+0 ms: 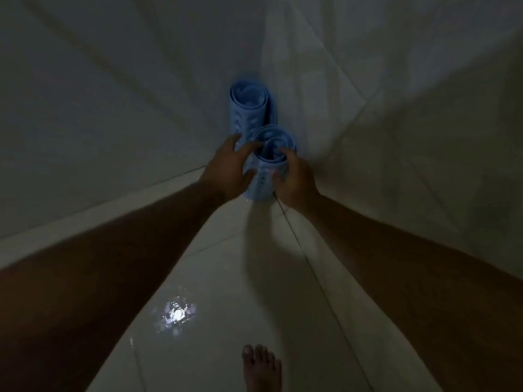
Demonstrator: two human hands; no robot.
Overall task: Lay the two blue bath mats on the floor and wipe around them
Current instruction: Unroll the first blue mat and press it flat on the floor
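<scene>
Left hand (pixel 226 168) and right hand (pixel 297 179) clasp nearer mat (pixel 263 178).

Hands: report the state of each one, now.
Left hand: grips the nearer rolled mat, fingers curled round its side.
Right hand: grips the same mat at its rim.
</scene>
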